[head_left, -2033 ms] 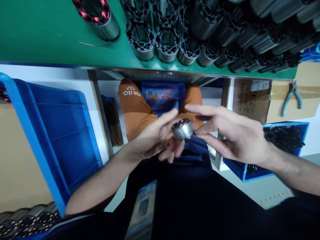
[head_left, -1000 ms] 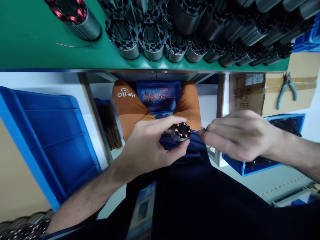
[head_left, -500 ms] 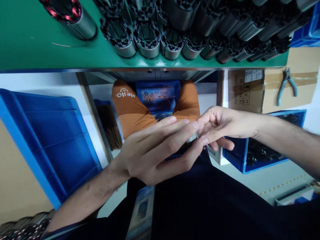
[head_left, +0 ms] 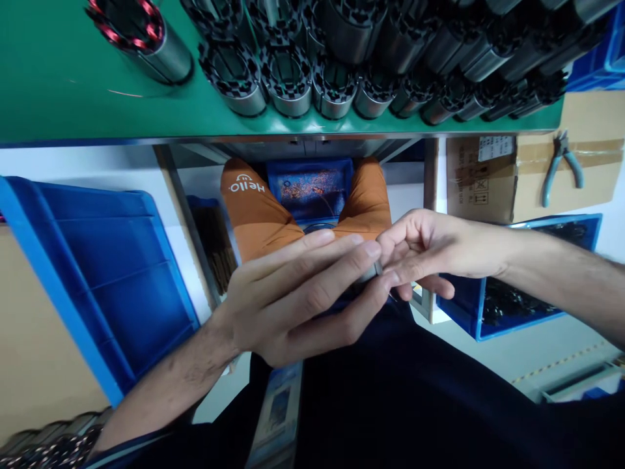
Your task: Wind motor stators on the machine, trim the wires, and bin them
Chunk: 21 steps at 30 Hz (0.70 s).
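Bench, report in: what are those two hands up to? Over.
Left hand wrapped over a metal cylinder. Right hand at its end, exact grip unclear. Cylinder mostly hidden by the left hand.

A factory workshop, by the look of it: ranks of near-identical metal cylinders (head_left: 359,39) crowd the green desk (head_left: 43,85) along the top, with pliers (head_left: 561,144) on a cardboard carton (head_left: 537,198) at right and a blue plastic crate (head_left: 110,267) at left.

Left hand (head_left: 297,299) palm-down, fingertips close by the half-curled right hand (head_left: 427,251)
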Each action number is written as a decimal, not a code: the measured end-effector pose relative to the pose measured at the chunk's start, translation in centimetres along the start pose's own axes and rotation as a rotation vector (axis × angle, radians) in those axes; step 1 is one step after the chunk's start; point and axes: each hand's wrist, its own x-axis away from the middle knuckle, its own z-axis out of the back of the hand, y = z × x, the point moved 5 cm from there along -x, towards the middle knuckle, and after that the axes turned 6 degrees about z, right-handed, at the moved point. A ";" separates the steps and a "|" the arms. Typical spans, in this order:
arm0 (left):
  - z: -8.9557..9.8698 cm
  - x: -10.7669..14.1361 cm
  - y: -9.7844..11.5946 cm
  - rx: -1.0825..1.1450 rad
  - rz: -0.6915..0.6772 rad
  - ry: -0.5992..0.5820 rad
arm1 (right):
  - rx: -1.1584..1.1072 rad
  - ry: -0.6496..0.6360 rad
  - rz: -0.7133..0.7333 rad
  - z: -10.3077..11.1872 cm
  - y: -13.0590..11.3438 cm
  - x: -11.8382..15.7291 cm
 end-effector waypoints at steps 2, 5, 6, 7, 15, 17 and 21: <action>0.1 0.6 -0.4 0.023 0.060 -0.020 | 0.044 0.069 0.057 -0.3 -1.0 0.4; 0.2 1.6 -1.0 0.023 0.127 -0.036 | 0.093 0.144 0.109 0.0 -1.9 0.8; 0.2 1.8 -1.2 0.024 0.137 -0.039 | 0.099 0.154 0.119 0.3 -2.0 0.7; 0.1 2.0 -1.3 0.032 0.142 -0.047 | 0.098 0.152 0.116 0.5 -1.9 0.6; -0.6 1.7 -1.2 0.071 0.138 -0.063 | 0.309 0.041 0.102 0.0 -0.2 -0.3; -1.2 1.3 -1.4 0.100 0.258 -0.080 | 0.643 0.163 0.280 -0.5 -1.8 0.3; -2.8 1.6 -2.6 0.339 0.645 -0.202 | 1.002 0.330 0.439 -1.0 -4.6 2.2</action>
